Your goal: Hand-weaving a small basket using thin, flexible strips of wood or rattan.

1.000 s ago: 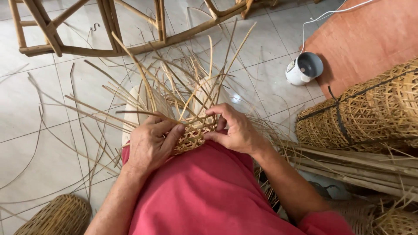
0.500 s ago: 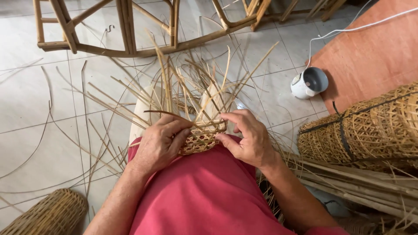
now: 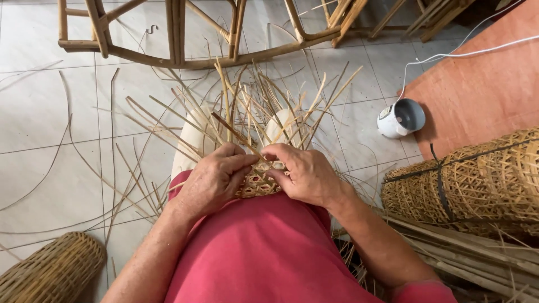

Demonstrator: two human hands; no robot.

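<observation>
Hands shifted slightly right since earlier frame; white cup now nearer frame edge.
- Weaving [image 3: 259,182]: on lap, between both hands.
- Left hand [image 3: 210,179]: fingers curled, pinching strip at weaving's left edge.
- Right hand [image 3: 303,174]: fingertips pressed together on strip at weaving's top.
- Advice: keep strip taut, flat.
- Loose strips [image 3: 252,106]: fan beyond weaving.
- Baskets [image 3: 477,182]: right of weaving.
- White cup [image 3: 401,118]: far right of weaving.
- Chair frame [image 3: 179,33]: farthest beyond weaving.

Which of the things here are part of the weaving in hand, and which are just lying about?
In hand:
left hand
right hand
small woven piece pinched between both
loose strips fanning up from it

Lying about:
wooden frame on the floor tiles
white pot with a cord
roll of woven mesh
woven basket, lower left
</observation>
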